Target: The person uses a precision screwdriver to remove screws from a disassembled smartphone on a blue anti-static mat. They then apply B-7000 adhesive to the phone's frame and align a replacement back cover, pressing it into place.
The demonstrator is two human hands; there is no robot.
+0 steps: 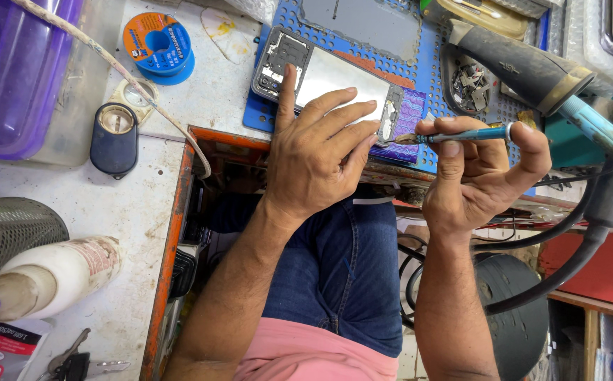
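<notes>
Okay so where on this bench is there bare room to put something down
Bare white bench lies between the blue solder spool and the opened phone, and more below the dark round case beside the white bottle. The blue mat around both hands is crowded.

A worn white workbench [109, 212] with an orange edge [172, 240] stands beside red shelving [596, 271], evenly lit.

we find open surface [109, 204] left of the opened phone [334, 81]; the heat gun [532, 70] and black cables [567, 233] crowd the right, solder spool [158, 46] sits behind.
</notes>
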